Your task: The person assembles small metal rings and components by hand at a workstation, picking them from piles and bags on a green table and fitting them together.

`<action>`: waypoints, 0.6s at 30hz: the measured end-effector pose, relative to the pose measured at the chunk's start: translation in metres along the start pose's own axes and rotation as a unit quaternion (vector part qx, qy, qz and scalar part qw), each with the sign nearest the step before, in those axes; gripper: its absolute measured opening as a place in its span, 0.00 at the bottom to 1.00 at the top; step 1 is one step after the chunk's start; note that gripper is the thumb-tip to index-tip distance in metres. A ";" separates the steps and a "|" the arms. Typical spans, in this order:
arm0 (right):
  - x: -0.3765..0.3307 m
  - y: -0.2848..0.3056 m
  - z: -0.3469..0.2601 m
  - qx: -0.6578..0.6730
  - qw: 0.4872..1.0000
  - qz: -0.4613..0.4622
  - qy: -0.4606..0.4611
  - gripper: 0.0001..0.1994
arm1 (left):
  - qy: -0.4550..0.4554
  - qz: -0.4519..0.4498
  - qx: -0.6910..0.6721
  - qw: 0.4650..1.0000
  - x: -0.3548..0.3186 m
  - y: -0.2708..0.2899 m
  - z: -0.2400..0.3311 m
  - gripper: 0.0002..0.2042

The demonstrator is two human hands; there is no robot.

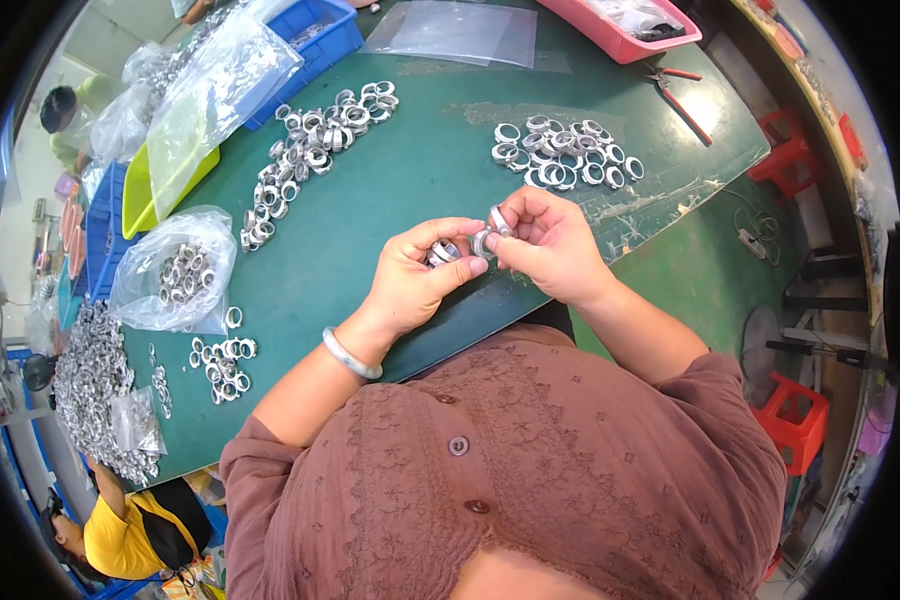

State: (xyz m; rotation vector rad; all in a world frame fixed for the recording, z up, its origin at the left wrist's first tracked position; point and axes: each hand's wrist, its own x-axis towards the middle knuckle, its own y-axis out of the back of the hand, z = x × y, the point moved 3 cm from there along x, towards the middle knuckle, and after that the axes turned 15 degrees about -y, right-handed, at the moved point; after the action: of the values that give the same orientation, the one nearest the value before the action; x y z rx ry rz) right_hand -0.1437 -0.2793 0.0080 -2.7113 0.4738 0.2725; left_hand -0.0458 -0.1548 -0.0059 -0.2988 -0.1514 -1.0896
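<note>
Above the near edge of the green table, my two hands meet. Several silver metal rings (442,252) sit in the curled fingers of my left hand (415,275), and its thumb and fingertips press on another ring (483,243). My right hand (555,245) pinches a metal ring (499,221) between thumb and fingers, right beside the ring at my left fingertips. Whether those two rings touch, I cannot tell. A pile of loose rings (567,152) lies just beyond my right hand. A longer pile of rings (315,140) stretches across the table beyond my left hand.
Red-handled pliers (682,105) lie far right near a pink bin (625,30). At left are a plastic bag of rings (130,270), a small ring group (223,367), a big metal-parts heap (95,385), a green bin (138,200) and a blue bin (342,35). A person in yellow (120,535) is lower left.
</note>
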 end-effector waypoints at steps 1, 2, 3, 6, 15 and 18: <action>0.001 0.001 0.000 0.000 1.000 -0.004 -0.011 0.06 | 0.003 0.004 0.007 1.000 0.000 -0.001 0.001 0.14; 0.002 0.002 0.001 0.000 1.000 -0.008 -0.022 0.05 | 0.006 0.008 0.015 1.000 0.001 -0.002 0.002 0.14; 0.003 0.004 0.001 -0.001 1.000 -0.006 -0.023 0.05 | 0.006 0.008 0.013 1.000 0.001 -0.004 0.002 0.14; 0.004 0.008 0.002 0.001 0.999 -0.014 -0.050 0.05 | -0.002 0.024 0.024 0.999 0.004 -0.011 0.001 0.14; 0.004 0.014 0.004 0.045 0.998 -0.009 -0.036 0.04 | -0.189 0.012 0.254 0.948 0.014 -0.020 0.016 0.12; 0.002 0.018 0.003 0.049 0.999 -0.007 -0.017 0.04 | -0.198 -0.001 0.286 0.938 0.017 -0.023 0.020 0.13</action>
State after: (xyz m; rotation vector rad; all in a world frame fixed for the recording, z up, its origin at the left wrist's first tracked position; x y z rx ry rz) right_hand -0.1486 -0.2946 -0.0013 -2.6090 0.4463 0.2834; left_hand -0.0576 -0.1726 0.0213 0.0123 -0.8145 -0.9302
